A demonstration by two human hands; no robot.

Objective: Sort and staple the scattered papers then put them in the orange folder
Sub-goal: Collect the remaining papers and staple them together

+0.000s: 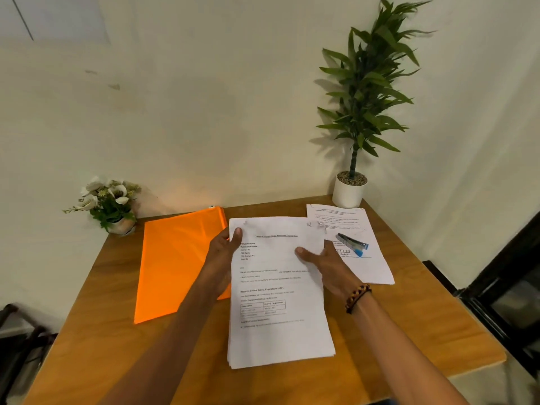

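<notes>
A stack of printed white papers (277, 317) lies in the middle of the wooden table (409, 331). My left hand (223, 252) grips the stack's upper left edge, thumb on top. My right hand (324, 264) grips the right edge, thumb pressed on the top sheet. The orange folder (175, 267) lies flat to the left of the stack, partly under my left hand. A second set of papers (371, 264) lies at the right, with a blue and dark stapler (352, 244) resting on it.
A tall potted plant in a white pot (349, 188) stands at the back right corner. A small flower pot (112, 206) sits at the back left. The table meets the wall behind; dark furniture (508, 302) stands to the right.
</notes>
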